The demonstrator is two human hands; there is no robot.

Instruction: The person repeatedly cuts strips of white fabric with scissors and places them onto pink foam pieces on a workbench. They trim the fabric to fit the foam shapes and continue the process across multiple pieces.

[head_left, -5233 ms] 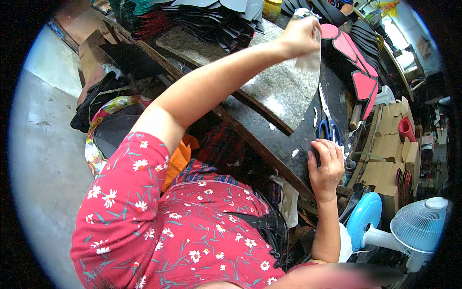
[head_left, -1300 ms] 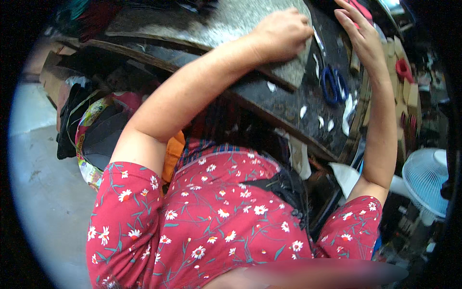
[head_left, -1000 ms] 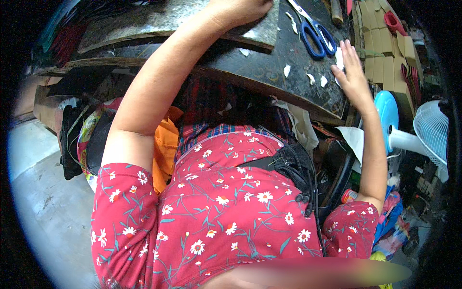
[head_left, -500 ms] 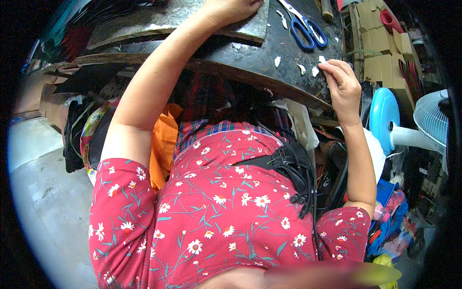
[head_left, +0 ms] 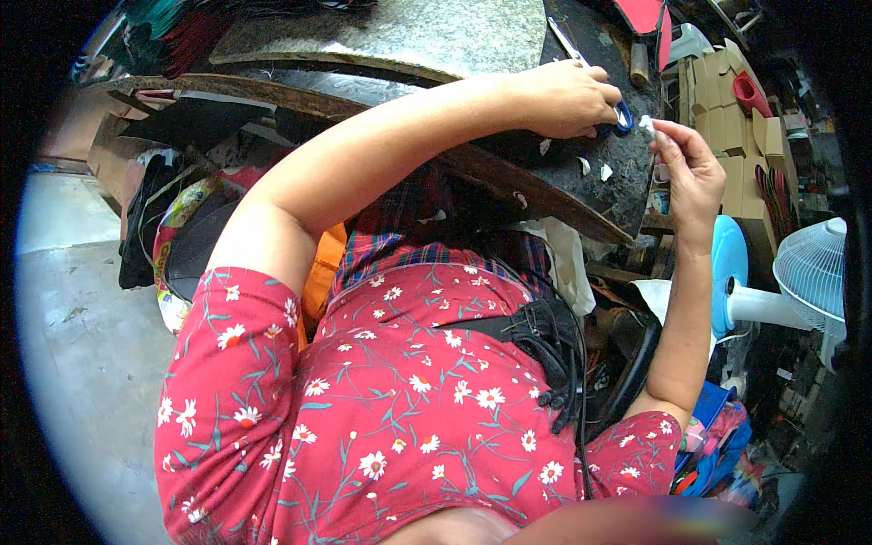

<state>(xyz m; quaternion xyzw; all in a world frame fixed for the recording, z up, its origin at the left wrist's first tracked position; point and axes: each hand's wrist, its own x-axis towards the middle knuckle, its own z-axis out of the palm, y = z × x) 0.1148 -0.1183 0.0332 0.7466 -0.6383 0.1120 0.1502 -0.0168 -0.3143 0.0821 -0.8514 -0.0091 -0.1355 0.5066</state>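
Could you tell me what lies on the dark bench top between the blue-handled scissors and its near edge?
In the head view, a few small white scraps lie on the dark bench top between the scissors, under the left hand, and the edge.

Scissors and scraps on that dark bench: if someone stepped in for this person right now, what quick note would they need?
Left hand: closed over the blue-handled scissors, which lie on the dark workbench; the blades point away from the person.
Right hand: raised off the bench edge, fingertips pinching a small white scrap.
Other white scraps lie loose on the bench near the scissors. A grey sheet lies further back.
Done: one scrap picked up.
Left: the loose scraps on the bench; the scissors are not yet lifted.
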